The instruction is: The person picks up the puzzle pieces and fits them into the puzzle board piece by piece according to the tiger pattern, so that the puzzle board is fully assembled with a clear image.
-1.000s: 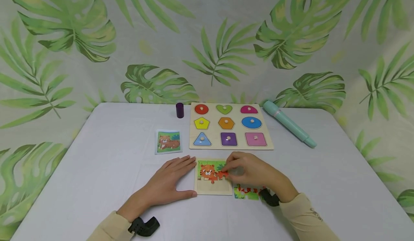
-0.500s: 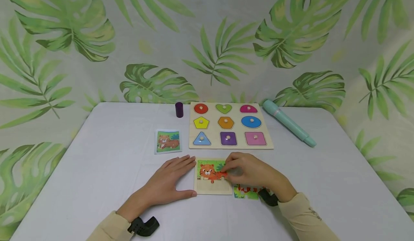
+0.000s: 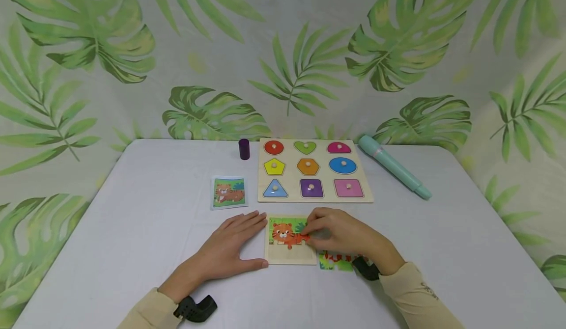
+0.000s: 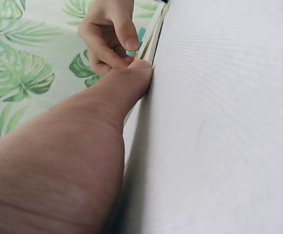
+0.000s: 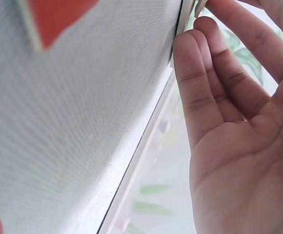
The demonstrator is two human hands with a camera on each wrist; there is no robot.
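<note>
Apparently as a brace, the left hand (image 3: 227,248) is laid, fingers extended and empty, at the left edge of the near puzzle tray (image 3: 289,256); on its right, by the right hand (image 3: 338,231) (presumably for precision), a puzzle piece (image 5: 200,8) is pinched.

Up top, a pale grey-white printed backdrop (image 3: 203,68) fills the view edge to edge, broad split green leaves (image 3: 101,24) jostling with slim feathery green fronds (image 3: 297,76)! Below it, a wide white cloth-covered table (image 3: 132,221), far corners rounded, and soft light spreads across its finely textured top.
</note>
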